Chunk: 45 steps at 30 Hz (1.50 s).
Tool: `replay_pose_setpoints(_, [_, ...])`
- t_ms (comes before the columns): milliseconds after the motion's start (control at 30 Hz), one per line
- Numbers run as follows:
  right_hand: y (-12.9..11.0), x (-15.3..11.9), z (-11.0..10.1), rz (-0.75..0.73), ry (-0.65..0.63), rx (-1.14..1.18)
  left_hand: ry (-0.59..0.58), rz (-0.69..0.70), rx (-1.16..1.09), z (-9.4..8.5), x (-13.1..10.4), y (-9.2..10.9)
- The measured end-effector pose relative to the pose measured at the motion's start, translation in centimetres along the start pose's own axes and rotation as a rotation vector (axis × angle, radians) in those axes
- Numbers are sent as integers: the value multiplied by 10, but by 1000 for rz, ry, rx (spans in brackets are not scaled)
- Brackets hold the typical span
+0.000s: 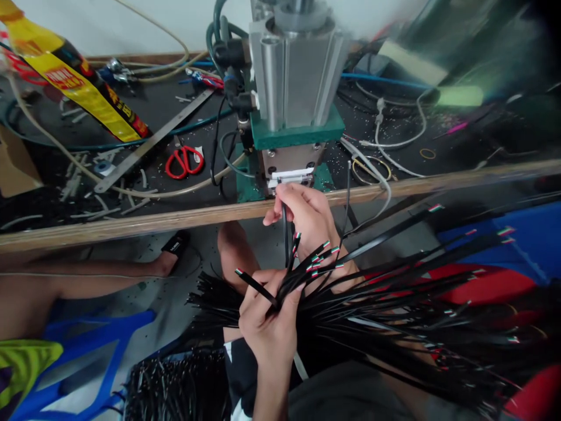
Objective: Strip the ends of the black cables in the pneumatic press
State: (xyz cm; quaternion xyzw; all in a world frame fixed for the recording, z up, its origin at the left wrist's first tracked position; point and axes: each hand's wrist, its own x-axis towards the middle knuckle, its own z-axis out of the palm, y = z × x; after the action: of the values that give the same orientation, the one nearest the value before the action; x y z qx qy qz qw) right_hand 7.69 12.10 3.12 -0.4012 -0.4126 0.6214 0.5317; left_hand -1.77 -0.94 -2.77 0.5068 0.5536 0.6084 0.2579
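Note:
My left hand (269,316) is closed around a bunch of black cables (302,280), whose stripped ends show red, white and green wires. In my right hand (313,219), a single black cable (284,225) is pinched between thumb and fingers. Its upper end meets the white-edged slot at the foot of a pneumatic press (298,82) with a green plate; my fingertips hide the exact contact. Many more black cables (385,310) lie across my lap, their coloured ends fanning out to the right.
Red-handled scissors (184,162), a steel ruler (153,140) and a yellow bottle (74,73) lie left of the press among cut scraps. The bench's wooden edge (131,225) runs across in front. A blue stool (109,345) and another person's leg (87,278) are at lower left.

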Motion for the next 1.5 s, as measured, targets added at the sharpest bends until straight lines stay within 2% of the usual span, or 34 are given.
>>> replay_pose_setpoints(167, [6,6,-3,24,-11,59,-3,-1,6,2,0,1])
replay_pose_setpoints(367, [13,10,-1,-16,17,142,15,-6,-1,2,-2,4])
replay_pose_setpoints(800, [15,13,2,-23,47,163,10,-32,-21,4,-3,-2])
replay_pose_setpoints(1000, [7,8,5,14,92,147,10,-25,-3,2,-2,0])
replay_pose_setpoints(1333, [3,7,8,39,91,115,18,-30,-15,2,0,0])
replay_pose_setpoints(1400, [5,9,6,45,63,107,24,-58,-14,1,-1,-2])
replay_pose_setpoints(1500, [12,9,0,4,-5,79,41,-192,-25,-1,-5,-6])
